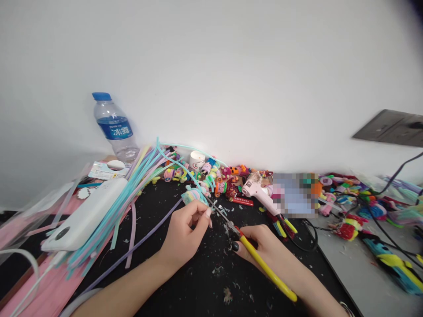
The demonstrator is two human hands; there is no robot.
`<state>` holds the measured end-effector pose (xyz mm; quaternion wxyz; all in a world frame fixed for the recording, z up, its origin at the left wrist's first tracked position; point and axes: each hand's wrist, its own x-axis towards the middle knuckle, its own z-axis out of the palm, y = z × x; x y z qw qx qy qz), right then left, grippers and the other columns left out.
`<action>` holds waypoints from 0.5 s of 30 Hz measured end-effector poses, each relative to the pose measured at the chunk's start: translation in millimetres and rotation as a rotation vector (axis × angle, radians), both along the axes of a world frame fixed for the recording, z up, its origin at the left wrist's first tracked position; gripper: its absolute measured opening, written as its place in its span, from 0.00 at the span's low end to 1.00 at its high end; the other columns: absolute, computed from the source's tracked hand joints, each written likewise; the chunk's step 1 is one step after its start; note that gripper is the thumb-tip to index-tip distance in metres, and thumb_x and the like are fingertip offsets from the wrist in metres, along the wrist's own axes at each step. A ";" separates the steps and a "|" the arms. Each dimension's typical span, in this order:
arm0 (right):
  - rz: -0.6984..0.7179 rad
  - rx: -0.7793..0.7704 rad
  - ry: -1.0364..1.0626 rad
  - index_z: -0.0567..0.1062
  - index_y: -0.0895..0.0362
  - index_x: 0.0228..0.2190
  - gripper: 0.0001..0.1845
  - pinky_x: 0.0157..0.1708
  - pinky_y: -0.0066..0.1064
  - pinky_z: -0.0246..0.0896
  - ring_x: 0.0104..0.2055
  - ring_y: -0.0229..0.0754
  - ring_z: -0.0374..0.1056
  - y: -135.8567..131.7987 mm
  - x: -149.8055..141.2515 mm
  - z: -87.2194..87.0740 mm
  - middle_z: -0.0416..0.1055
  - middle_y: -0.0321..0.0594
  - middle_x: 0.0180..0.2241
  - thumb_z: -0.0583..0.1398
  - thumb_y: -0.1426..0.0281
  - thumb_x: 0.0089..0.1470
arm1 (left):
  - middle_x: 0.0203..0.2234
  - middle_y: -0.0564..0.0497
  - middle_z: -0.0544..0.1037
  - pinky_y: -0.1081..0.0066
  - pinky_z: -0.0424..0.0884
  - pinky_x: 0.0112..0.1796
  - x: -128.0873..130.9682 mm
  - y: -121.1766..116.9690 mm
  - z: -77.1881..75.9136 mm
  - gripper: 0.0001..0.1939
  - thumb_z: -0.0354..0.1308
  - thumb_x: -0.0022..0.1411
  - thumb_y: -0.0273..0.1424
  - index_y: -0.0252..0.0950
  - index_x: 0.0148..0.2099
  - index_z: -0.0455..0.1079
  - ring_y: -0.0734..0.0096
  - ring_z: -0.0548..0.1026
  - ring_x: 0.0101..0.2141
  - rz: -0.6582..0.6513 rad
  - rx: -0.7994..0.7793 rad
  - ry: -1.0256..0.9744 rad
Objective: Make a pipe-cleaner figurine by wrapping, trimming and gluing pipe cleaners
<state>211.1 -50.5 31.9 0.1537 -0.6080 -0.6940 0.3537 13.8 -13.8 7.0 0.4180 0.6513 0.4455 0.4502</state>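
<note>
My left hand [188,229] is closed in a pinch on a pastel pipe-cleaner piece [194,195] in turquoise, pink and yellow. One long turquoise pipe cleaner [185,168] runs from that piece up to the left. In my right hand [261,246] are scissors [264,266] with yellow and red handles. Their metal blades point up and left, and the tips lie close to the pastel piece and my left fingertips. Whether the blades touch it, I cannot tell. My right fingers are partly hidden behind the handles.
A loose bundle of pipe cleaners [142,174] and a white power bank [87,213] lie left. Behind them leans a water bottle [114,127]. Small pipe-cleaner figures, a paper cup [197,160] and a pink glue gun [262,193] line the wall. Fluff litters the black mat [198,290].
</note>
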 end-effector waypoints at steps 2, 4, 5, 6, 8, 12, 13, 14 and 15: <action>0.039 -0.027 -0.001 0.65 0.60 0.20 0.18 0.20 0.23 0.42 0.24 0.32 0.48 0.4 0.5 -2.4 0.54 0.31 0.21 0.54 0.60 0.53 | 0.19 0.56 0.67 0.79 0.55 0.18 0.2 0.3 0.2 0.13 0.50 0.62 0.34 0.34 0.27 0.62 0.83 0.59 0.16 -0.003 -0.006 -0.010; 0.060 -0.050 0.007 0.63 0.59 0.19 0.18 0.19 0.23 0.41 0.23 0.32 0.46 0.8 0.8 -4.7 0.52 0.30 0.20 0.55 0.60 0.53 | 0.19 0.55 0.67 0.79 0.55 0.18 0.5 0.9 0.4 0.12 0.50 0.62 0.34 0.34 0.27 0.62 0.83 0.59 0.16 -0.002 -0.013 -0.015; 0.063 -0.056 0.013 0.62 0.59 0.19 0.18 0.19 0.23 0.40 0.23 0.32 0.45 1.1 0.8 -5.5 0.51 0.29 0.20 0.55 0.60 0.53 | 0.19 0.55 0.67 0.79 0.55 0.18 0.7 1.2 0.5 0.12 0.50 0.62 0.34 0.34 0.27 0.62 0.83 0.59 0.16 -0.001 -0.015 -0.016; 0.063 -0.059 0.019 0.61 0.59 0.19 0.18 0.19 0.23 0.39 0.23 0.32 0.45 1.3 0.7 -6.1 0.50 0.29 0.20 0.55 0.60 0.53 | 0.19 0.55 0.67 0.79 0.55 0.18 0.7 1.5 0.7 0.12 0.50 0.62 0.34 0.34 0.27 0.62 0.82 0.60 0.16 -0.001 -0.017 -0.014; 0.060 -0.061 0.028 0.60 0.58 0.19 0.18 0.18 0.23 0.39 0.23 0.32 0.43 1.9 0.5 -6.8 0.48 0.29 0.20 0.55 0.60 0.53 | 0.20 0.55 0.67 0.79 0.55 0.18 0.6 1.5 1.0 0.12 0.50 0.62 0.34 0.34 0.27 0.62 0.82 0.60 0.17 -0.002 -0.016 -0.013; 0.055 -0.050 0.032 0.57 0.57 0.17 0.21 0.18 0.24 0.36 0.22 0.32 0.41 3.9 0.2 -8.6 0.46 0.29 0.18 0.55 0.59 0.52 | 0.19 0.55 0.67 0.79 0.55 0.18 -0.5 0.4 1.0 0.12 0.50 0.62 0.34 0.35 0.27 0.62 0.81 0.60 0.17 -0.002 -0.006 -0.012; 0.052 -0.040 0.026 0.56 0.57 0.16 0.21 0.18 0.25 0.35 0.22 0.31 0.41 4.7 0.2 -9.5 0.45 0.29 0.18 0.55 0.59 0.52 | 0.19 0.55 0.67 0.79 0.55 0.18 -0.8 0.4 0.9 0.12 0.50 0.62 0.34 0.35 0.27 0.62 0.81 0.60 0.17 0.000 -0.003 -0.008; 0.049 -0.027 0.016 0.55 0.57 0.15 0.22 0.18 0.25 0.34 0.21 0.31 0.40 5.5 0.3 -10.6 0.45 0.29 0.17 0.56 0.59 0.51 | 0.19 0.56 0.66 0.78 0.56 0.19 -1.1 0.7 0.7 0.12 0.50 0.62 0.34 0.35 0.27 0.62 0.80 0.61 0.17 0.002 0.001 -0.002; 0.046 -0.011 0.002 0.54 0.57 0.15 0.23 0.18 0.26 0.33 0.21 0.31 0.40 6.4 0.5 -11.8 0.44 0.29 0.17 0.56 0.59 0.51 | 0.19 0.56 0.66 0.78 0.56 0.19 -1.5 1.4 0.5 0.12 0.50 0.62 0.34 0.35 0.27 0.62 0.80 0.61 0.17 0.004 0.007 0.007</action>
